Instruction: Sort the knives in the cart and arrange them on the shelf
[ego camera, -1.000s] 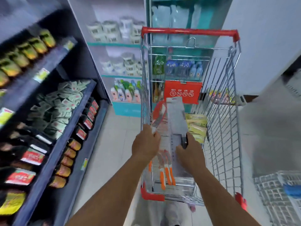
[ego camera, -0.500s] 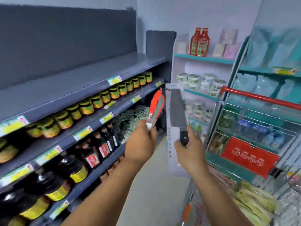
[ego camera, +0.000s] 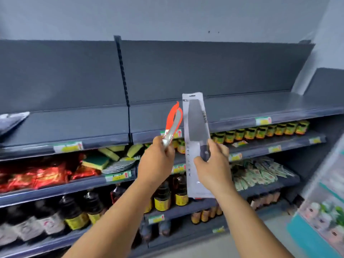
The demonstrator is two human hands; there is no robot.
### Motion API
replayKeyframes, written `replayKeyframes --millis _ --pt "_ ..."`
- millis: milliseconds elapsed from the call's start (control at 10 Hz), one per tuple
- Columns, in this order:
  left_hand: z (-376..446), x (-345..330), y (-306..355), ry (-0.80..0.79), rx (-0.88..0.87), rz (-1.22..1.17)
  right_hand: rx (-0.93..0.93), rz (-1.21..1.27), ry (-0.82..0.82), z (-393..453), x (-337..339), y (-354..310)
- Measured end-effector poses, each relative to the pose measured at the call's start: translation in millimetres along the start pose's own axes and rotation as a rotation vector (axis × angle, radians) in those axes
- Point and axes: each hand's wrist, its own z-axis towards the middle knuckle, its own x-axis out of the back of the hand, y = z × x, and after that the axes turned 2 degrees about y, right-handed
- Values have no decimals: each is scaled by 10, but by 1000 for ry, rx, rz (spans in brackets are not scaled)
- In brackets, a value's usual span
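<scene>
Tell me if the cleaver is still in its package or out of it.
Still in its package: the cleaver sits against a pale backing card under clear plastic, and the right hand grips it through the pack.

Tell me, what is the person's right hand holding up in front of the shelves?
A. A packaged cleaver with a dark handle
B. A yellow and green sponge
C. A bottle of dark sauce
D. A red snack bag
A: the right hand grips a packaged cleaver by its dark handle, blade upward in a long clear pack, while the left hand holds an orange-edged tool.
</scene>
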Motion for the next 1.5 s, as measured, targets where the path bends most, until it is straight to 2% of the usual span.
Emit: replayKeyframes --millis 300,600,800,900,1000,1100,1200,1300,1400,1500 --pt "768 1397 -1619 128 98 28 156 24 -176 115 -1888 -1380" --pt "1244 2616 -2865 197 193 146 183 -27 -360 59 -3467 -2566" --pt "1414 3148 -3255 236 235 201 191 -152 -477 116 -4213 -3109" --pt "1470 3323 -3375 265 250 221 105 -168 -542 169 -4572 -3307" --pt "1508 3433 -3481 276 285 242 112 -275 -647 167 -4886 -3438" --pt "1539 3496 -3571 270 324 245 269 -369 -686 136 -5042 -3508" --pt "1587 3505 -3633 252 347 255 295 -324 -676 135 -5110 -3512" --pt "1657 3460 -3631 234 333 234 144 -74 -622 247 -5142 -3503" --pt "1745 3337 -3567 210 329 156 78 346 -538 284 -4993 -3496" --pt "1863 3173 -3444 163 325 74 -46 685 -635 338 -4793 -3474"
